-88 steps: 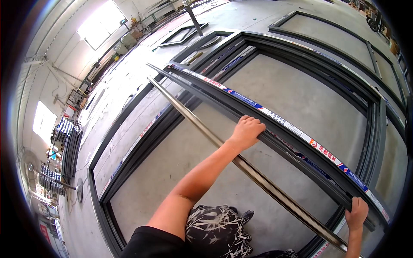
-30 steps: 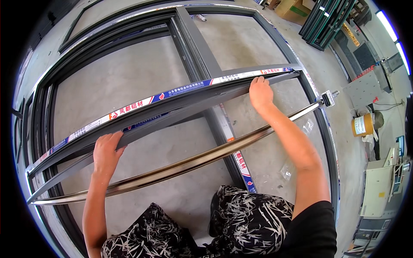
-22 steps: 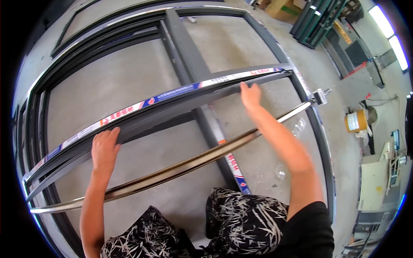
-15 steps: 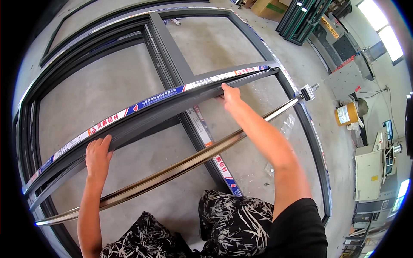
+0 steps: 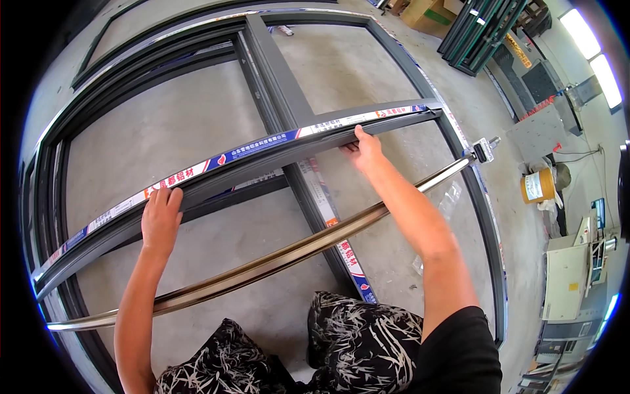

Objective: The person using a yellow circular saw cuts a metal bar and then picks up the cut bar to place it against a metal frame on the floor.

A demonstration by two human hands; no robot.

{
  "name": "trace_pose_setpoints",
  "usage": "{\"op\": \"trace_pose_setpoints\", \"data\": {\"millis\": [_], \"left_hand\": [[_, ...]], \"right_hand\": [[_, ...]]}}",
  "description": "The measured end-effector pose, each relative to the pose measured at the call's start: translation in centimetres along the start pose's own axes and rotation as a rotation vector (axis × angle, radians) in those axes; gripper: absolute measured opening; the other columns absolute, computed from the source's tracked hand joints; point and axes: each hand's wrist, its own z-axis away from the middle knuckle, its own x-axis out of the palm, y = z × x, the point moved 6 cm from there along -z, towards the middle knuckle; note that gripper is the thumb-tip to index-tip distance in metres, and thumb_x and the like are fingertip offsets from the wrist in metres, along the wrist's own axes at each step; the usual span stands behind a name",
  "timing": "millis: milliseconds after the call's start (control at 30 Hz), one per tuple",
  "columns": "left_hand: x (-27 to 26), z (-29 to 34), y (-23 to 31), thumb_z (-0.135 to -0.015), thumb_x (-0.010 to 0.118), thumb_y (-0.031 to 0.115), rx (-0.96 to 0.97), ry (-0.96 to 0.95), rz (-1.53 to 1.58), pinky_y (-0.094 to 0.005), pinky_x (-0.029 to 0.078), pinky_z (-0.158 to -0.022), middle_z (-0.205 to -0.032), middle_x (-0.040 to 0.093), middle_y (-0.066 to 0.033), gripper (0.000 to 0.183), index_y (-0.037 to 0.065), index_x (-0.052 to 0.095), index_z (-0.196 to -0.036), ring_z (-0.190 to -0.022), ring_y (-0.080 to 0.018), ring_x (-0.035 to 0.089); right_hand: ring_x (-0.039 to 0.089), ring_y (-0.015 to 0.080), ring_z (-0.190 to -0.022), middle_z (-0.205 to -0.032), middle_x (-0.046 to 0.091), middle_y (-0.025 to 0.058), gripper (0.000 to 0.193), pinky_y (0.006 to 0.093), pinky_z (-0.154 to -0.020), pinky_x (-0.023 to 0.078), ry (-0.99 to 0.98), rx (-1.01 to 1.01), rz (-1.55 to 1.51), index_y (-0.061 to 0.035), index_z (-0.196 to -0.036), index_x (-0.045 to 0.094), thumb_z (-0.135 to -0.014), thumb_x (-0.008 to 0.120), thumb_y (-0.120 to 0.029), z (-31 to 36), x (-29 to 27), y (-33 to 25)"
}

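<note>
A: Status, biggest first?
B: Large dark grey frame [image 5: 275, 75] is laid out roughly flat; floor [image 5: 170, 125] is seen through its openings. Crossbar [image 5: 262, 155] is spanned across it, slantwise in view. Whether it's fixed can't be told.
A: Other lengths?
B: Bronze-coloured strip [image 5: 282, 257] is laid across on the wearer's side, held by neither hand. Grey strip [image 5: 262, 163] is lined up along crossbar's near side.
A: Done vs left?
B: Judged from here: grey strip is brought up close along most of its run. Thin dark line is seen toward right end, so full seating can't be confirmed. Bronze strip looks not dealt with.
A: Hands?
B: Left hand [image 5: 161, 220] is curled over crossbar, fingertips on top edge. Right hand [image 5: 364, 148] is clasped round it, thumb above, fingers below. Small metal fitting [image 5: 483, 150] is seen at bronze strip's right end, untouched.
A: Labels?
B: Label strip [image 5: 262, 144] is run along crossbar top: white and blue bands, red characters, white print on blue, small emblem. Similar one, shorter in view, is stuck on the member below. Finest print can't be read.
</note>
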Motion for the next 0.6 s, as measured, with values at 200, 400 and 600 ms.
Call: {"op": "trace_pose_setpoints", "data": {"millis": [200,400,600], "left_hand": [[1.4,0.1,-0.3,-0.064,0.074,0.001,0.041,0.020,-0.010,-0.0407,0.047,-0.078,-0.094,0.051,-0.0100,0.039,0.006,0.052,-0.096,-0.092,-0.0290,0.053],[0.5,-0.5,0.6,-0.073,0.063,0.002,0.082,0.150,-0.058,-0.0377,0.049,-0.071,-0.086,0.050,-0.0081,0.016,0.006,0.054,-0.087,-0.085,-0.0260,0.055],[0.1,-0.8,0.6,-0.074,0.062,0.004,0.065,0.179,-0.101,-0.0370,0.049,-0.070,-0.084,0.050,-0.0078,0.015,0.006,0.054,-0.086,-0.083,-0.0256,0.055]], "right_hand": [[0.060,0.0366,-0.103,-0.121,0.050,0.0194,0.040,0.0585,-0.089,0.053,0.015,-0.024,0.054,-0.0069,-0.127,0.030,-0.096,0.056,-0.011,-0.6,0.1,0.2],[0.061,0.0346,-0.102,-0.111,0.057,0.0195,0.029,0.0554,-0.093,0.051,0.118,-0.032,0.099,-0.0020,-0.122,0.045,-0.098,0.052,-0.018,-0.5,0.2,0.0],[0.061,0.0359,-0.101,-0.120,0.051,0.0185,0.040,0.0578,-0.087,0.055,0.080,-0.024,0.125,-0.0044,-0.125,0.031,-0.095,0.057,-0.012,-0.7,0.4,-0.4]]}}
